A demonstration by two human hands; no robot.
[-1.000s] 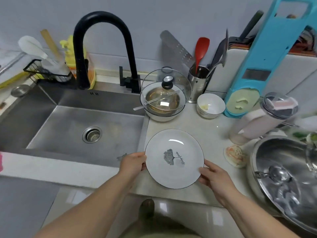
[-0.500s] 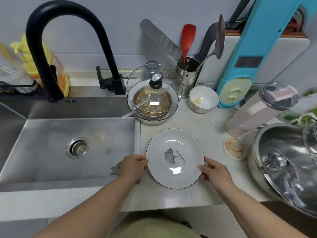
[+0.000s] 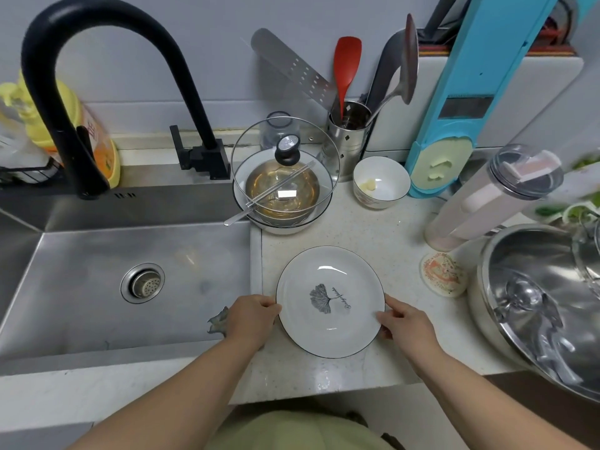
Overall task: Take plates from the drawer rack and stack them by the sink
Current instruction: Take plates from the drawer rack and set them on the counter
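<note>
A white plate (image 3: 329, 300) with a thin dark rim and a grey leaf print lies on the pale counter (image 3: 373, 235) just right of the steel sink (image 3: 97, 280). My left hand (image 3: 251, 318) grips its left edge. My right hand (image 3: 406, 323) grips its right edge. Whether the plate rests fully on the counter or hovers just above it I cannot tell. The drawer rack is out of view.
Behind the plate stands a bowl under a glass lid (image 3: 285, 177), then a small white bowl (image 3: 381, 183) and a utensil holder (image 3: 349, 138). A big steel pot (image 3: 545, 306), a coaster (image 3: 443, 274) and a plastic container (image 3: 493, 199) crowd the right. The black faucet (image 3: 107, 76) arches over the sink.
The view has shifted left to right and closer over the counter. The plate, held in both hands, has come down to the counter beside the sink.
</note>
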